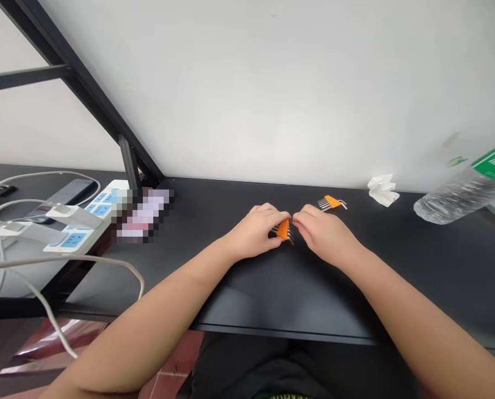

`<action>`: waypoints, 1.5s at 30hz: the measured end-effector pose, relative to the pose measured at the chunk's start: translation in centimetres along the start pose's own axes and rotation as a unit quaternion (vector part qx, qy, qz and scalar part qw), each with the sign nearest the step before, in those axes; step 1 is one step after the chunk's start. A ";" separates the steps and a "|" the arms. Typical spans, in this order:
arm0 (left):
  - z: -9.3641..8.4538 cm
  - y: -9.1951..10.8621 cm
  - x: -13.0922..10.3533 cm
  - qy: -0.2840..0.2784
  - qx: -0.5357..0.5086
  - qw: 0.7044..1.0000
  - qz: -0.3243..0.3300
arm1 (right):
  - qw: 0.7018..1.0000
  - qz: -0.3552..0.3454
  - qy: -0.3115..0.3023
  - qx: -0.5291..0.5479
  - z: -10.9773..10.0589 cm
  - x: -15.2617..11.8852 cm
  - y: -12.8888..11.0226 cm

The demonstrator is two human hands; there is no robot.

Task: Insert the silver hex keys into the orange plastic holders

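My left hand [260,230] is closed around an orange holder [284,228] with several metal hex keys in it. The bent ends of the keys stick out on the holder's right side. Close against that side is my right hand [320,233], its thumb and fingers pinched together at the upper end of the key row. What sits in this pinch is too small to see clearly, though it looks like the end of a hex key. A second orange hex key set [333,202] lies on the black desk [247,299], just beyond my right hand.
Crumpled tissue [383,190] lies by the wall, with a clear plastic bottle [459,197] on its side at the right. To the left are a black metal frame [93,100], a white power strip [101,208] with plugged-in chargers, a phone [64,199] and loose white cables [118,260].
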State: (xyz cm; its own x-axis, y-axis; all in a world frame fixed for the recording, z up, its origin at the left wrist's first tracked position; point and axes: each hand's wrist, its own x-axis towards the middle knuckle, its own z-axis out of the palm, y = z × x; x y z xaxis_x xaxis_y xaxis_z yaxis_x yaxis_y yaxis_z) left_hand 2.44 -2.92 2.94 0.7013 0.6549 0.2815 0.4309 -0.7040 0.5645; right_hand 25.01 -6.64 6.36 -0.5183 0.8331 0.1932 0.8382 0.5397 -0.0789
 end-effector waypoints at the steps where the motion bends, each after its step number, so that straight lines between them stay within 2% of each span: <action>1: 0.0 -0.1 0.0 0.001 -0.005 1.000 -0.007 | 1.000 0.001 0.011 0.007 -0.1 0.0 0.1; 5: -0.1 -0.5 0.0 -0.003 -0.015 1.000 -0.021 | 0.998 0.001 0.032 0.045 -0.1 -0.1 0.3; 11: 0.3 0.0 0.1 -0.006 -0.020 1.000 -0.010 | 0.998 -0.009 0.019 0.055 0.3 0.0 -0.3; 23: 0.0 -0.1 0.0 0.004 -0.016 0.999 -0.028 | 0.996 0.004 0.024 0.086 -0.3 -0.1 0.2; 32: 0.0 0.0 -0.1 0.018 -0.006 0.999 -0.033 | 0.997 -0.009 0.029 0.072 -0.4 -0.3 0.4; 41: 0.0 0.2 0.0 0.003 0.012 1.000 -0.017 | 0.999 -0.022 0.014 0.028 -0.4 -0.5 0.2; 43: 0.1 0.3 0.0 0.004 0.019 1.000 0.006 | 0.998 -0.037 -0.002 0.054 -0.8 -0.5 -0.2; 45: 0.1 0.6 -0.1 0.008 0.008 0.999 0.033 | 0.989 -0.045 -0.006 0.143 -1.2 -0.4 -0.4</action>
State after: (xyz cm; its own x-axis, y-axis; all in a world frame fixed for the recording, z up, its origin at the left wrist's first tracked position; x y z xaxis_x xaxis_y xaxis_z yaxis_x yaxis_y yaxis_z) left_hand 2.71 -3.39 3.14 0.7195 0.6106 0.3309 0.3922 -0.7505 0.5320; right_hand 25.15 -7.35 7.49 -0.5925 0.7803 0.2001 0.7071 0.6228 -0.3349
